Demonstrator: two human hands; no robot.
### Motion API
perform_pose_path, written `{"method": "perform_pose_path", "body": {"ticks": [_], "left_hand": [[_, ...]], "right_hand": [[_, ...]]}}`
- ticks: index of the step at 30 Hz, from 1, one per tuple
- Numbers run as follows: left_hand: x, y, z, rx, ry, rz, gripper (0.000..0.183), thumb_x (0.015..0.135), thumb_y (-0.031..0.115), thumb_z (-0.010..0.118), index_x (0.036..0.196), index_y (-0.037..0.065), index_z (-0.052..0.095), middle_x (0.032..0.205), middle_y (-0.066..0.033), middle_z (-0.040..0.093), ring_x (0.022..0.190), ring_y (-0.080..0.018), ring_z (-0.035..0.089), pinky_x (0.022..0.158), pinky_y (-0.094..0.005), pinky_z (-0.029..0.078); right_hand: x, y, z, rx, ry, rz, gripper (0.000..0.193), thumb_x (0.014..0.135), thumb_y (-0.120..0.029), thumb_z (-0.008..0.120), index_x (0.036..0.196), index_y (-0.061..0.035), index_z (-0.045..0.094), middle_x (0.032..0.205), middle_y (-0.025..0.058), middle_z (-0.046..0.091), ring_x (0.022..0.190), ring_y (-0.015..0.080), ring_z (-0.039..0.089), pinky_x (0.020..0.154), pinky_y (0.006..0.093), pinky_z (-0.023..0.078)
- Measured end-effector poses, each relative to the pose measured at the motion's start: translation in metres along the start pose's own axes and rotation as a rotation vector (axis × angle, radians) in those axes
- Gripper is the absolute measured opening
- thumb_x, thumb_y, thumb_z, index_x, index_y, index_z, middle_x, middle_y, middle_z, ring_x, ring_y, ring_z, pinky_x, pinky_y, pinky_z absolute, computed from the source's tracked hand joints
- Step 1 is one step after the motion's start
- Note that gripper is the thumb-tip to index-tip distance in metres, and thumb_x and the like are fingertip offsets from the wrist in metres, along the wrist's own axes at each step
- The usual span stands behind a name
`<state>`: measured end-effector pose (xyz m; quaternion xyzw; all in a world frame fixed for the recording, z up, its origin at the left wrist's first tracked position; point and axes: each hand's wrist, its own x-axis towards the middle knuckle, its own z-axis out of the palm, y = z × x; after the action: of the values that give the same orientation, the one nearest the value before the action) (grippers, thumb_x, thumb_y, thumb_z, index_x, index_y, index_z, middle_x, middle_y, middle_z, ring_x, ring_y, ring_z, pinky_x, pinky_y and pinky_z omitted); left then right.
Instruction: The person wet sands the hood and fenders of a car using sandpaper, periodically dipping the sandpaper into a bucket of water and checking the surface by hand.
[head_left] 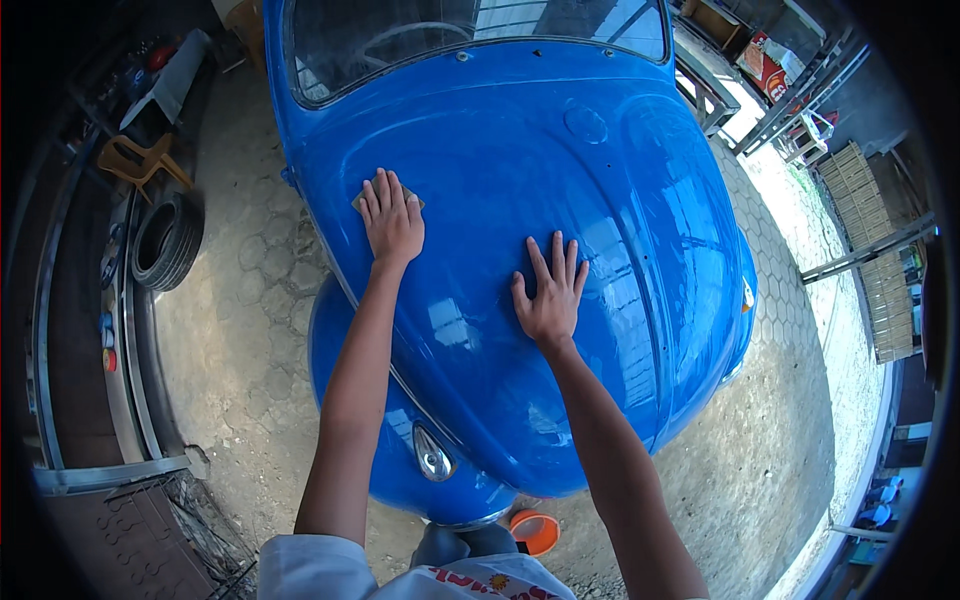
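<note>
In front of me is the blue hood (480, 225) of a rounded car, its surface glossy with window-like reflections. My left hand (392, 218) lies on the hood's left side, pressing a small tan square pad (357, 202) against the paint. Only the pad's corners show past the fingers; whether it is a sponge or folded sandpaper I cannot tell. Further right and nearer me, my right hand (550, 295) rests flat on the hood with fingers spread and nothing in it.
The windshield (480, 40) rises beyond the hood. An oval turn lamp (433, 452) sits on the near left fender. Below the car's front, an orange bucket (535, 532) stands on the floor. To the left are a tire (168, 243) and a brown plastic chair (140, 160).
</note>
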<state>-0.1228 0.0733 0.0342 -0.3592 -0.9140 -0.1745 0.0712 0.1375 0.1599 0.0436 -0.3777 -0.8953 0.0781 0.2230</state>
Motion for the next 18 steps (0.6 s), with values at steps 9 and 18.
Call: {"method": "perform_pose_path", "body": {"ticks": [9,18], "left_hand": [[-0.15,0.045,-0.004,-0.119,0.031,0.192,0.061,0.106,0.032,0.034,0.158,0.001,0.027,0.166,-0.0153,0.023,0.154,-0.039,0.017,0.125,-0.0508,0.015],[-0.064,-0.006,0.001,-0.055,0.111,-0.135,0.062,0.107,0.036,0.029,0.159,0.002,0.023,0.167,-0.0156,0.019,0.155,-0.0366,0.013,0.126,-0.0495,0.011]], "right_hand": [[0.0,0.015,-0.003,-0.009,0.034,0.008,0.057,0.096,-0.04,0.054,0.15,-0.0231,0.049,0.164,0.0154,0.03,0.153,0.0386,0.02,0.124,0.0581,0.011],[-0.003,0.009,0.003,0.024,0.032,-0.009,0.057,0.096,-0.041,0.055,0.149,-0.0216,0.05,0.162,0.017,0.032,0.153,0.0398,0.02,0.124,0.058,0.01]]}}
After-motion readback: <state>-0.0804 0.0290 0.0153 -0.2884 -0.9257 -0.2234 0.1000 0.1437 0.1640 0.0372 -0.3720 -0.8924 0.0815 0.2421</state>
